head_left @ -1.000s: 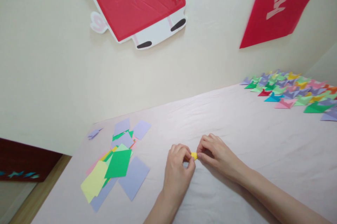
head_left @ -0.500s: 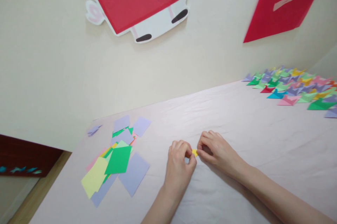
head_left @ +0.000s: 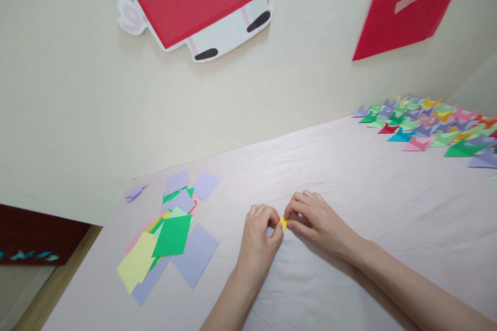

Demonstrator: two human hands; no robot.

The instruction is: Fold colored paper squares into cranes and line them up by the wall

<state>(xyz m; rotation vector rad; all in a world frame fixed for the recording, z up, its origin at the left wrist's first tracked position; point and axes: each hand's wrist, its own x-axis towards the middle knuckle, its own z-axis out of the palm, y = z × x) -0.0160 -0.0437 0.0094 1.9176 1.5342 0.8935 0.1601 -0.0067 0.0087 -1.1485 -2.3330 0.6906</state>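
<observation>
A small piece of folded yellow paper (head_left: 283, 223) shows between my two hands, just above or on the pale cloth (head_left: 334, 175). My left hand (head_left: 261, 232) pinches its left side between thumb and fingers. On the other side my right hand (head_left: 312, 217) grips the paper's right edge with closed fingertips. Most of the paper is covered by the fingers, so its exact folded shape cannot be made out.
Left of my hands lies a loose pile of coloured paper squares, with a green sheet (head_left: 173, 235) on top and a pale yellow sheet (head_left: 136, 262) beside it. Several folded paper figures (head_left: 427, 126) stand in rows at the far right, near the wall (head_left: 240, 103).
The whole view has shifted slightly, so things sit a little further left. My right hand has come closer to my left, both still on the yellow paper.
</observation>
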